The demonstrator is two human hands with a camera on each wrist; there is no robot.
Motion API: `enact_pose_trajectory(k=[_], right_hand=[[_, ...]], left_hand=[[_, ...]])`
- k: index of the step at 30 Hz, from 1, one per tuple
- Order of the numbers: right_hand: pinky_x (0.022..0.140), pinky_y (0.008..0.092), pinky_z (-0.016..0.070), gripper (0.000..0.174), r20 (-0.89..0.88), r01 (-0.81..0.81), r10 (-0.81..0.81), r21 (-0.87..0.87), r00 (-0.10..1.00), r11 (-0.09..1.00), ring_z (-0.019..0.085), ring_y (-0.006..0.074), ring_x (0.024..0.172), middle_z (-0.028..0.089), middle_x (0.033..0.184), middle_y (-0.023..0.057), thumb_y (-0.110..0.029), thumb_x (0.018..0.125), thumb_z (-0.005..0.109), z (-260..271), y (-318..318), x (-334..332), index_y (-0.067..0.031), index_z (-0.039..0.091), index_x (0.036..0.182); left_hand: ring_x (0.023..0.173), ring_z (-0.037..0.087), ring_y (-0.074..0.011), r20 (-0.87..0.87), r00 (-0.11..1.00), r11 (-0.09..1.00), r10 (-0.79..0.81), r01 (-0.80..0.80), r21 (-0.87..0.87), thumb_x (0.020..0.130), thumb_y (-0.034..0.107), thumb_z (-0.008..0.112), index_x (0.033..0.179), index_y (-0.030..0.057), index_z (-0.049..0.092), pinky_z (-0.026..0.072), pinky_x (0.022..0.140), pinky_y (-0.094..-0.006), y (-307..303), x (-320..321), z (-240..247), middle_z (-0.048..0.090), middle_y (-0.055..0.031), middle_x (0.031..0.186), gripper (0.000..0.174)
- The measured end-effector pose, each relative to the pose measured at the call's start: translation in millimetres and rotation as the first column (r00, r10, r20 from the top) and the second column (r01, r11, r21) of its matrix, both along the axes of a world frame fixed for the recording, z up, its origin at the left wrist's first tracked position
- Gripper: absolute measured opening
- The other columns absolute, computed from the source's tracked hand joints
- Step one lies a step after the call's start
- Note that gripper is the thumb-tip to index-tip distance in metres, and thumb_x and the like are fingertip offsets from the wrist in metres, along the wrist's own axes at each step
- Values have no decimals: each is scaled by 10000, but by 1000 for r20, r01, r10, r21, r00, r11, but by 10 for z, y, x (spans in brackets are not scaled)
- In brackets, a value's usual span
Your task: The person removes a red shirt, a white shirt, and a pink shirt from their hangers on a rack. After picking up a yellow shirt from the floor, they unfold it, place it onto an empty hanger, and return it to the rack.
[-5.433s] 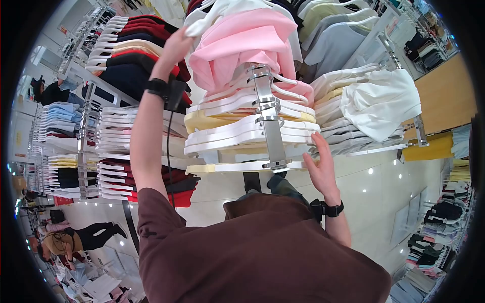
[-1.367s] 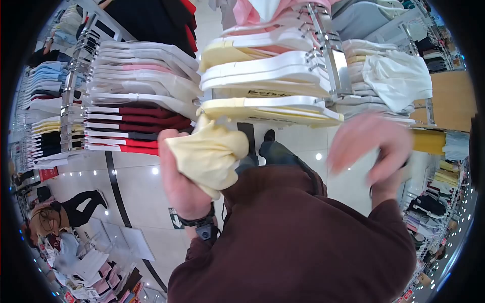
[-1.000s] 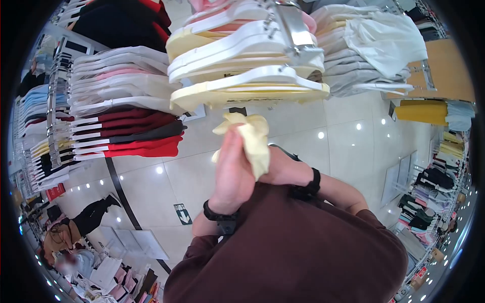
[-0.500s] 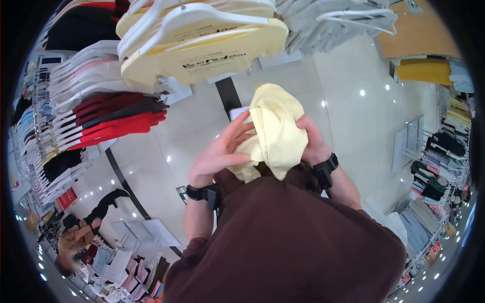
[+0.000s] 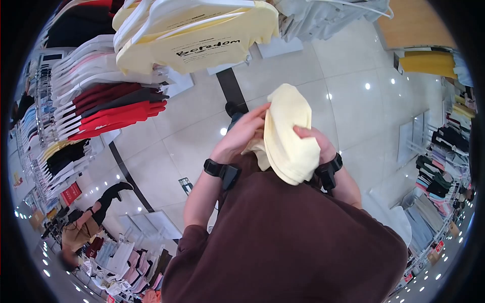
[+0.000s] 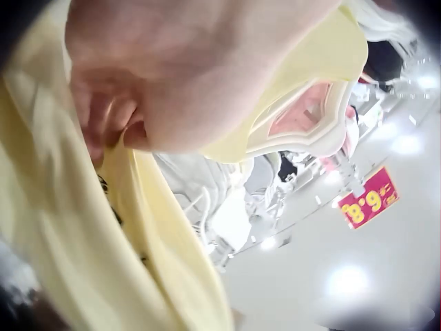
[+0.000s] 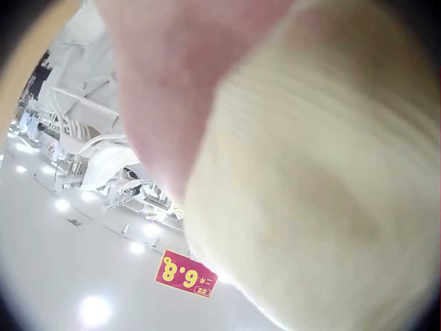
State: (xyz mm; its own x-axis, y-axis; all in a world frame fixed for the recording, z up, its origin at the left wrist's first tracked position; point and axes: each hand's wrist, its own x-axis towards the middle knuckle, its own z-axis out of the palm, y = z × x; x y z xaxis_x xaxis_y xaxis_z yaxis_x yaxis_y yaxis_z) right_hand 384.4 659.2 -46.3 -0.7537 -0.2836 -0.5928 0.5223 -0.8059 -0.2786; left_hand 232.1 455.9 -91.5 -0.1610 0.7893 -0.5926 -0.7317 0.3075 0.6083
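A pale yellow garment (image 5: 289, 134) hangs bunched between both hands in front of the chest. The left hand (image 5: 242, 132) pinches its left side; in the left wrist view the fingers of that hand (image 6: 172, 76) curl onto yellow cloth (image 6: 117, 227) with dark print inside a fold. On the right side the right hand (image 5: 319, 144) grips the cloth, thumb over the front. The right wrist view shows the cloth (image 7: 310, 186) filling much of the picture beside the hand (image 7: 172, 76), its fingertips hidden.
Yellow printed shirts (image 5: 202, 50) hang on white hangers at the upper left, above red and dark garments (image 5: 116, 116). Grey garments (image 5: 323, 20) hang at the top. Tiled floor (image 5: 353, 91) lies beyond the hands. A person in black trousers (image 5: 108, 199) is at the lower left.
Both hands have come together on the yellow garment, which the left hand alone held before. Lately the cloth has become narrower and smoother, and the hanging shirts have shifted up in view.
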Motion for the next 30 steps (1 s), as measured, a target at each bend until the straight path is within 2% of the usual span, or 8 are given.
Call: enact_pose_trajectory(k=[2,7,18,20,21,22,24,30], right_hand=[[1058,405,584,625,71,-32,26,88,997,996,709,258,1240,690,1400,151,-277,1011,773,152,3,80,17,540,1511],[1077,400,565,701,76,-50,39,148,996,988,691,258,1266,675,1433,152,-148,954,819,81,194,357,17,506,1559],[1097,394,555,670,183,-65,32,179,983,982,654,273,1331,599,1524,158,-127,995,683,-23,-29,27,12,437,1602],[1080,369,560,566,139,-294,261,351,955,889,682,227,1259,663,1442,122,-230,1050,694,-64,-116,-105,-8,523,1541],[1059,363,576,522,-299,-77,316,606,901,792,701,208,1216,685,1412,109,-294,1082,682,-446,-154,15,-26,556,1512],[1059,363,576,522,-298,-81,321,607,899,790,701,208,1216,685,1412,109,-294,1082,682,-448,-153,17,-26,556,1512],[1056,362,577,522,-314,-78,287,542,905,837,701,206,1214,686,1410,107,-295,1081,686,-447,-141,12,-27,558,1511],[1049,362,581,522,-332,-48,156,311,930,949,703,200,1208,692,1403,101,-295,1079,696,-438,-41,-61,-31,563,1509]], left_hand=[[1242,659,-172,-25,932,931,362,-360,64,1100,125,540,1616,20,468,506,1096,-346,97,-29,-23,671,-107,1437,531],[1205,679,-171,-51,728,728,684,-677,108,1099,172,616,1417,29,639,532,1071,-349,-7,-276,274,725,-94,1320,349],[1084,697,-165,3,631,614,776,-756,229,1079,105,658,1261,60,620,568,957,-323,43,-259,952,705,-64,1192,192],[1014,697,-172,-216,851,838,479,-370,401,1069,96,652,1210,61,650,558,908,-311,152,-20,1067,705,-43,1140,145],[1059,695,-178,-279,944,925,174,-60,375,1064,35,617,1128,63,677,542,941,-324,237,57,1337,727,-58,1154,93],[987,684,-207,-420,895,808,148,136,573,1040,30,606,1100,49,678,534,894,-342,427,226,1416,711,-66,1047,95],[960,667,-260,-606,794,635,57,439,636,999,43,589,1078,32,677,524,871,-387,629,552,1402,678,-87,991,119],[954,643,-285,-551,796,528,-250,589,612,965,75,566,1037,31,682,506,848,-397,631,876,1256,652,-107,954,145]])
